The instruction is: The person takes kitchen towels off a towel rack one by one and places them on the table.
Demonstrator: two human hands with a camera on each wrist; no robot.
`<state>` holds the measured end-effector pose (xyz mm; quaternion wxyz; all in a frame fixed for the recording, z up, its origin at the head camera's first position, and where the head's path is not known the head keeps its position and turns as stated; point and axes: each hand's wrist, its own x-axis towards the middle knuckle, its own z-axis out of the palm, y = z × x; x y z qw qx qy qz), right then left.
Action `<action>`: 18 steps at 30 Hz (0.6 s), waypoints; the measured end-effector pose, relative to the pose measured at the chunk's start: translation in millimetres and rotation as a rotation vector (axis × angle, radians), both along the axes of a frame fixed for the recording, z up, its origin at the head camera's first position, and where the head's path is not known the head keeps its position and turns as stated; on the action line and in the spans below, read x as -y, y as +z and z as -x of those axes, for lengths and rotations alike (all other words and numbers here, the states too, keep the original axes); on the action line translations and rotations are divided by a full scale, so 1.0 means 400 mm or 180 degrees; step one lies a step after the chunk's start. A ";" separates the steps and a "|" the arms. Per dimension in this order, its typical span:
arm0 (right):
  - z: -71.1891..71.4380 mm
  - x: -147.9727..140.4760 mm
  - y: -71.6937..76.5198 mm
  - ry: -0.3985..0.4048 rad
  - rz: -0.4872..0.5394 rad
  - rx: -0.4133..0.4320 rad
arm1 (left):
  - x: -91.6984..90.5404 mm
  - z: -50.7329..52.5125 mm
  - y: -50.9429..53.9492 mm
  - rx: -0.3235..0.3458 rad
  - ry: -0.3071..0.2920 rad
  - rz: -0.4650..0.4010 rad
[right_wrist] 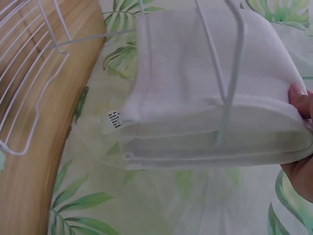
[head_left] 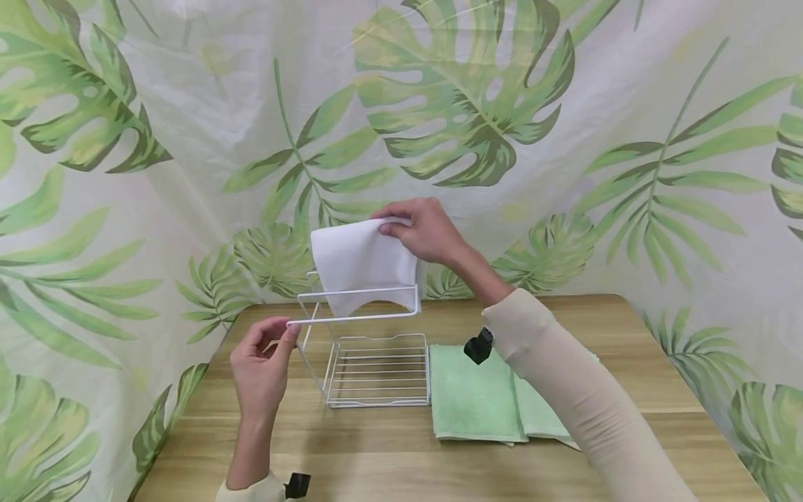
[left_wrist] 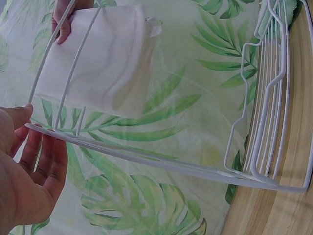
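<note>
A white wire rack [head_left: 378, 403] stands on the wooden table, with a slatted bottom shelf and open bars at the top. My left hand [head_left: 260, 366] pinches the front left corner of its top bar; thumb and fingers meet on the wire in the left wrist view. Up at the top bars, my right hand [head_left: 429, 230] grips the upper edge of a folded white towel [head_left: 357, 254]. The towel hangs down behind the front bars, its lower edge well above the bottom shelf. A small printed label [right_wrist: 114, 119] sticks out from its side in the right wrist view.
Folded green towels [head_left: 473, 401] lie on the table just right of the rack, partly under my right forearm. A leaf-patterned sheet [head_left: 188, 104] hangs behind the wooden table [head_left: 389, 467]. Black wrist cameras [head_left: 479, 346] sit at both sleeves.
</note>
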<state>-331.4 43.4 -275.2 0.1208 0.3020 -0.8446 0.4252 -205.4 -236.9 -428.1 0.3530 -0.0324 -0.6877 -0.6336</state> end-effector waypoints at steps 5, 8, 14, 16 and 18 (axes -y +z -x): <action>-0.001 -0.008 0.034 -0.0047 0.0164 -0.0073 | 0.000 -0.001 0.000 -0.0015 0.0006 0.0019; -0.002 -0.010 0.052 -0.0059 0.0219 -0.0185 | 0.001 0.001 -0.003 -0.0022 0.0005 0.0023; -0.006 -0.009 0.079 -0.0063 0.0284 -0.0291 | 0.001 -0.001 0.001 0.0014 0.0006 0.0048; -0.007 -0.009 0.085 -0.0065 0.0327 -0.0296 | 0.000 -0.002 0.002 0.0032 0.0006 0.0051; -0.012 -0.010 0.094 -0.0067 0.0375 -0.0301 | 0.002 -0.001 0.000 0.0018 -0.0015 0.0022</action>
